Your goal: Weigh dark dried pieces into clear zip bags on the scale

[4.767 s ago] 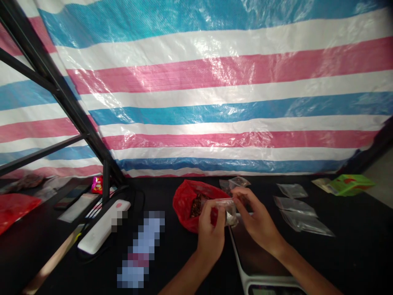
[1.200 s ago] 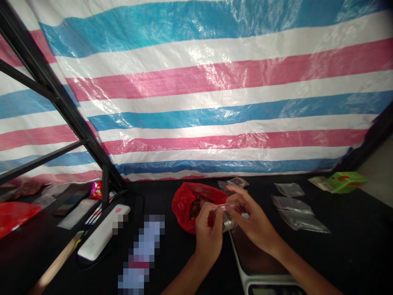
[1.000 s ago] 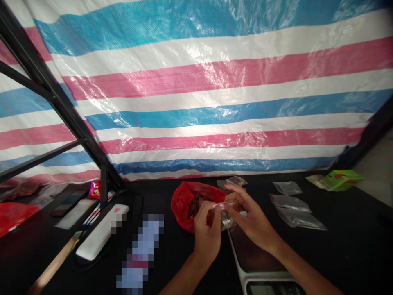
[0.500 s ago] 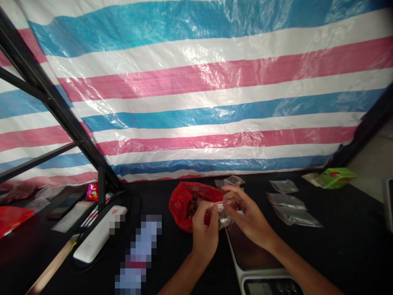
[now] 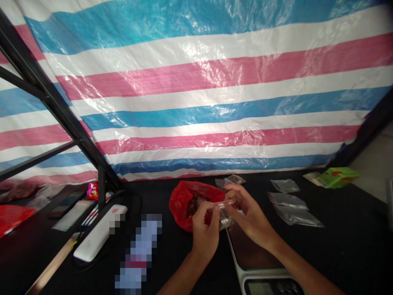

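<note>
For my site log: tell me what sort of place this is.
Probably a makeshift packing station. A digital scale sits on a black worktop, small clear zip bags lie beside it, a red plastic bag holds something brown, and a striped plastic tarp forms the back wall.

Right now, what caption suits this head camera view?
Left hand and right hand pinch a small clear plastic bag above a digital scale, beside an open red bag of dark pieces.

Since the first frame, my view has tipped lower: more of the digital scale's [image 5: 265,286] readout shows, and a grey object [image 5: 390,200] has entered at far right. My left hand [image 5: 205,231] and right hand [image 5: 250,217] now stretch the clear pouch [image 5: 225,217] mouth taut.
</note>
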`<act>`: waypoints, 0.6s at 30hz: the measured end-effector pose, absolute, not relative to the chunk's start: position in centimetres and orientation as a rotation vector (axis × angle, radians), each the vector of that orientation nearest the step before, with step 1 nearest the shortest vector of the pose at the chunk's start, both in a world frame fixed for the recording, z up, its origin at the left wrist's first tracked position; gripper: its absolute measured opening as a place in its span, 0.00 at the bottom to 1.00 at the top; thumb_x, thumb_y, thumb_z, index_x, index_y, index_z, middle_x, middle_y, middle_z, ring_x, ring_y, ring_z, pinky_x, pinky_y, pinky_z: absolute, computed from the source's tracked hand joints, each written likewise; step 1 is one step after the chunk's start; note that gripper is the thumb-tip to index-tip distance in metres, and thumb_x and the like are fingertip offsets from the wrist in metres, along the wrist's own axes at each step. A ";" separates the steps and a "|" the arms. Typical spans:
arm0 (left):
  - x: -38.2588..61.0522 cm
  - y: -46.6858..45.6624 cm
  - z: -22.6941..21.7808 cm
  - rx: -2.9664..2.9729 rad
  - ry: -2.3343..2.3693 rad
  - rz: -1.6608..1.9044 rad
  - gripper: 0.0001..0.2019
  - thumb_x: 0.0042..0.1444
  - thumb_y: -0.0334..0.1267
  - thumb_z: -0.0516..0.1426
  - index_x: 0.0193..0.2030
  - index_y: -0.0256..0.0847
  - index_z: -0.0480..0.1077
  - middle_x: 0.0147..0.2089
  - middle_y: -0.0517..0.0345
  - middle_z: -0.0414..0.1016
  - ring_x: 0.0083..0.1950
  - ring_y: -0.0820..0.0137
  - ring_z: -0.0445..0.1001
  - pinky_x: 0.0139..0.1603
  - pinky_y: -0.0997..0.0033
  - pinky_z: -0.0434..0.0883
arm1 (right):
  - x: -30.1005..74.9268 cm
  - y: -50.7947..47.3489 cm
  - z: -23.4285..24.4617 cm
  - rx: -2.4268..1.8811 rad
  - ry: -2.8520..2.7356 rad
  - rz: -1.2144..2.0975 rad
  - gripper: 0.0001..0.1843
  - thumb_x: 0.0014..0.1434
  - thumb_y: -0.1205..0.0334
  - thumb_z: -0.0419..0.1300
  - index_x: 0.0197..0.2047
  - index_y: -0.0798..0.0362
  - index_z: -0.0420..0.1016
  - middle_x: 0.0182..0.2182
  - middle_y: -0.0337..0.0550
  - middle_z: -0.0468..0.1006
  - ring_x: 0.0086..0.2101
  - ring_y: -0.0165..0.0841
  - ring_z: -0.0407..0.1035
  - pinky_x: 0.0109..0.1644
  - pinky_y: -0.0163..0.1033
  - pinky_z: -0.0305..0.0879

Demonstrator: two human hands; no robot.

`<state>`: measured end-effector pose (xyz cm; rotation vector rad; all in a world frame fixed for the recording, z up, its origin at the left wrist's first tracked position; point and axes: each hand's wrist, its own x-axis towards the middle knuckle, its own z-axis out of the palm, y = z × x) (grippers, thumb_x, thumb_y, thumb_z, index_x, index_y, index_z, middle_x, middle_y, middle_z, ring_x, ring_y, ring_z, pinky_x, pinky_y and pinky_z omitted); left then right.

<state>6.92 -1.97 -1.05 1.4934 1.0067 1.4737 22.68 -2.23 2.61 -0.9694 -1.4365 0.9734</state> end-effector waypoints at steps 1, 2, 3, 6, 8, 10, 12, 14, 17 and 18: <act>6.9 -2.0 -1.0 1.490 1.008 1.480 0.16 0.70 0.49 0.58 0.41 0.39 0.80 0.39 0.52 0.82 0.42 0.64 0.80 0.45 0.69 0.75 | 22.7 -2.2 2.6 -0.962 -1.429 0.987 0.19 0.69 0.51 0.63 0.60 0.42 0.67 0.38 0.38 0.75 0.39 0.36 0.71 0.45 0.41 0.68; 6.9 -2.0 -0.9 1.487 1.010 1.486 0.16 0.70 0.49 0.58 0.41 0.39 0.80 0.40 0.52 0.82 0.42 0.64 0.80 0.46 0.69 0.75 | 22.7 -2.2 2.5 -0.959 -1.417 0.996 0.19 0.69 0.51 0.64 0.60 0.42 0.67 0.39 0.38 0.74 0.39 0.36 0.71 0.45 0.41 0.68; 6.9 -2.0 -0.9 1.486 1.013 1.492 0.16 0.70 0.49 0.58 0.41 0.39 0.80 0.40 0.52 0.82 0.42 0.63 0.80 0.46 0.69 0.75 | 22.8 -2.2 2.5 -0.957 -1.404 1.006 0.20 0.68 0.51 0.64 0.60 0.42 0.67 0.39 0.38 0.74 0.39 0.36 0.71 0.46 0.41 0.68; 7.0 -2.1 -0.6 1.488 1.031 1.509 0.16 0.70 0.49 0.58 0.40 0.39 0.80 0.39 0.52 0.82 0.42 0.64 0.80 0.45 0.69 0.75 | 23.0 -2.2 2.5 -0.945 -1.372 1.029 0.20 0.68 0.51 0.66 0.59 0.42 0.67 0.37 0.37 0.74 0.39 0.35 0.70 0.45 0.41 0.68; 7.1 -2.2 -0.5 1.492 1.044 1.527 0.16 0.69 0.49 0.59 0.38 0.39 0.79 0.37 0.53 0.81 0.40 0.65 0.79 0.43 0.70 0.74 | 23.0 -2.2 2.6 -0.944 -1.372 1.035 0.19 0.67 0.51 0.66 0.57 0.43 0.67 0.36 0.36 0.73 0.37 0.34 0.69 0.43 0.40 0.67; 7.1 -2.3 -0.4 1.500 1.047 1.540 0.16 0.69 0.48 0.59 0.37 0.39 0.78 0.36 0.53 0.80 0.39 0.66 0.78 0.42 0.70 0.74 | 23.0 -2.2 2.6 -0.946 -1.383 1.012 0.17 0.68 0.52 0.66 0.55 0.43 0.67 0.34 0.35 0.71 0.35 0.33 0.67 0.41 0.38 0.65; 7.1 -2.3 -0.4 1.504 1.045 1.546 0.15 0.69 0.48 0.59 0.37 0.39 0.78 0.37 0.53 0.80 0.39 0.66 0.78 0.42 0.70 0.74 | 22.9 -2.3 2.6 -0.944 -1.400 0.984 0.16 0.68 0.52 0.65 0.56 0.42 0.67 0.33 0.34 0.70 0.34 0.32 0.65 0.40 0.38 0.64; 7.0 -2.4 -0.4 1.502 1.040 1.540 0.15 0.70 0.48 0.58 0.38 0.39 0.78 0.37 0.53 0.80 0.40 0.65 0.78 0.44 0.70 0.74 | 22.8 -2.3 2.6 -0.942 -1.409 0.985 0.17 0.69 0.51 0.64 0.57 0.42 0.67 0.35 0.35 0.70 0.35 0.33 0.66 0.42 0.38 0.65; 7.0 -2.3 -0.6 1.480 1.029 1.531 0.15 0.70 0.48 0.58 0.39 0.39 0.78 0.39 0.52 0.80 0.42 0.65 0.79 0.46 0.69 0.74 | 22.7 -2.2 2.6 -0.950 -1.396 0.996 0.18 0.69 0.50 0.64 0.58 0.42 0.68 0.36 0.37 0.71 0.38 0.35 0.68 0.44 0.40 0.66; 7.0 -2.3 -0.7 1.474 1.027 1.531 0.15 0.71 0.48 0.57 0.40 0.39 0.78 0.40 0.52 0.80 0.42 0.64 0.79 0.46 0.69 0.74 | 22.8 -2.2 2.6 -0.952 -1.387 0.991 0.17 0.69 0.49 0.64 0.57 0.43 0.68 0.36 0.37 0.71 0.38 0.35 0.68 0.44 0.40 0.66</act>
